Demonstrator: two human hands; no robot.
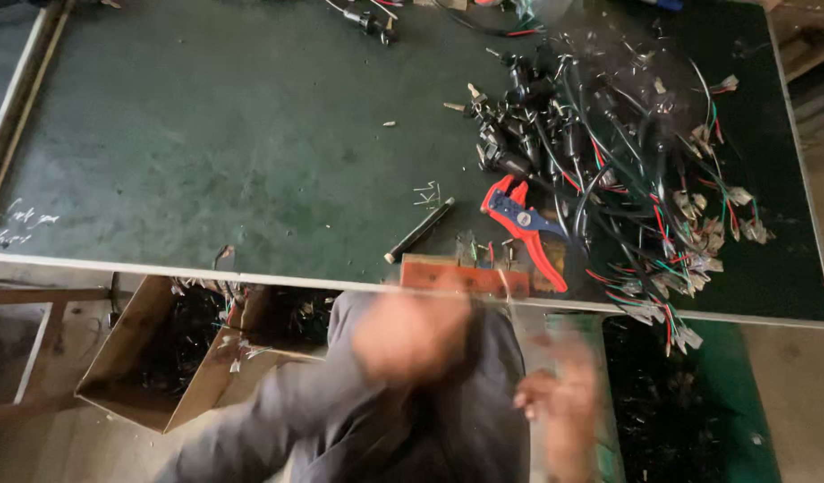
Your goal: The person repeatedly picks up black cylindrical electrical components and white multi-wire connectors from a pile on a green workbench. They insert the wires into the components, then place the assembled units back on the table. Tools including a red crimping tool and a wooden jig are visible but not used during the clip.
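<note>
Green mat covers the counter (pixel 206 152), metal edge strip along the near side. Both hands sit below that edge, close to the body, heavily motion-blurred. Left hand (pixel 410 335) looks bunched near a fist in front of the grey jacket; right hand (pixel 562 402) is lower, fingers partly spread. They're apart, not touching each other. Can't tell whether either is holding anything, too smeared.

Nearest items on the counter: reddish wooden block (pixel 464 275) right at the near edge just above the left hand, a few short wire ends standing up behind it. Red-handled wire stripper (pixel 526 224) lies just behind the block, jaws pointing up-left. Black rod-shaped tool (pixel 420 230) lies diagonal to its left.

Big tangle of black cables with red/green/white leads and connectors (pixel 627 170) fills the counter's right side, touching the stripper.

Cardboard box (pixel 148 358) with dark scrap sits on the floor under the near edge, left of the person.
</note>
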